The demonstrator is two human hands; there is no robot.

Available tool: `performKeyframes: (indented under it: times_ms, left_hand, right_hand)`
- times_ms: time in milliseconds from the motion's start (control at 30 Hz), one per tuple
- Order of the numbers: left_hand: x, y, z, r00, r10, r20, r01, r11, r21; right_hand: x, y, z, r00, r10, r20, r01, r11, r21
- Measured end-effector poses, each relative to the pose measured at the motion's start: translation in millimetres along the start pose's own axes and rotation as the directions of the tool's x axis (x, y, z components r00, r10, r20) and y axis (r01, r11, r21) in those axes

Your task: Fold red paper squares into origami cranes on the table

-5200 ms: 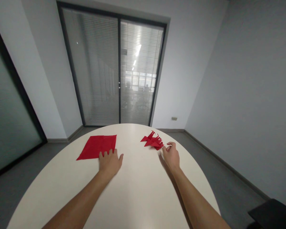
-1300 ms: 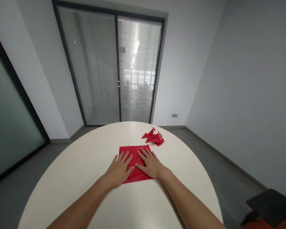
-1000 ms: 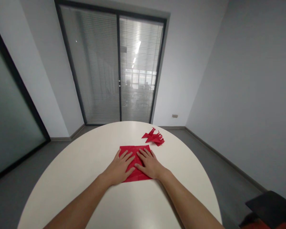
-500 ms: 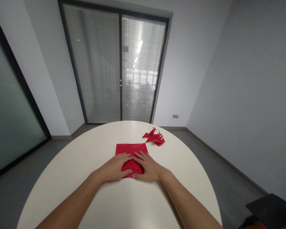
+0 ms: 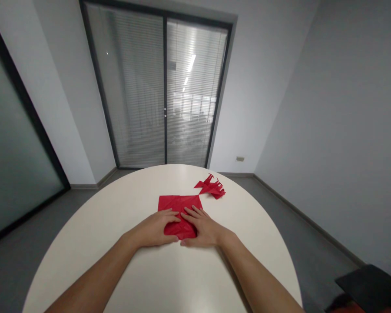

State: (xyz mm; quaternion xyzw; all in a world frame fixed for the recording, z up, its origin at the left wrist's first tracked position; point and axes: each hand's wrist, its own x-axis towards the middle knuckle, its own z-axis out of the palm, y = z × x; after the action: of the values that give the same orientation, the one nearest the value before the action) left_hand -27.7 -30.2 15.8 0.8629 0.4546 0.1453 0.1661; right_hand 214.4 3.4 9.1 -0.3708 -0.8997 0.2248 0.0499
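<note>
A sheet of red paper [image 5: 179, 202] with crease lines lies flat on the white table under both hands. My left hand [image 5: 156, 228] rests on its left side with the fingers stretched out and the thumb near the lower edge. Over the right side lies my right hand [image 5: 203, 228], its fingers spread and the thumb by the near edge. The hands cover the sheet's side edges. Just beyond the sheet's far right corner sit several folded red paper cranes [image 5: 212, 187], bunched together.
The round white table [image 5: 117, 213] curves away on all sides. A dark chair [image 5: 371, 282] stands at the lower right. Past the table are a glass door with blinds [image 5: 133, 95] and a grey wall [image 5: 339, 108].
My left hand has shifted slightly to the left, and its thumb has moved off the paper towards the near edge. The right hand has hardly moved. The cranes lie as before.
</note>
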Motion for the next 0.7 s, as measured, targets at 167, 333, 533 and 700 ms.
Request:
performKeyframes:
  times_ms: [167, 333, 533, 700]
  left_hand:
    - [0.2, -2.9, 1.1, 0.999, -0.005, -0.053, 0.004, 1.0, -0.008]
    - [-1.8, -8.2, 3.2, 0.998, -0.029, -0.049, 0.027, 0.999, -0.034]
    - [-5.3, -13.0, 1.1, 0.997, -0.069, 0.023, 0.071, 0.991, -0.113]
    - [-5.7, -15.0, 1.9, 0.998, -0.058, -0.016, 0.055, 0.986, -0.155]
  right_hand:
    - [0.1, 6.7, 1.3, 0.999, -0.032, -0.027, 0.032, 0.999, 0.001]
    - [-0.6, 13.6, -0.6, 0.993, -0.08, -0.082, 0.08, 0.997, 0.002]
    - [-4.8, 19.4, -7.0, 0.991, -0.061, -0.118, 0.066, 0.997, 0.044]
    - [-7.7, 22.5, -10.9, 0.992, -0.046, -0.119, 0.057, 0.994, 0.089]
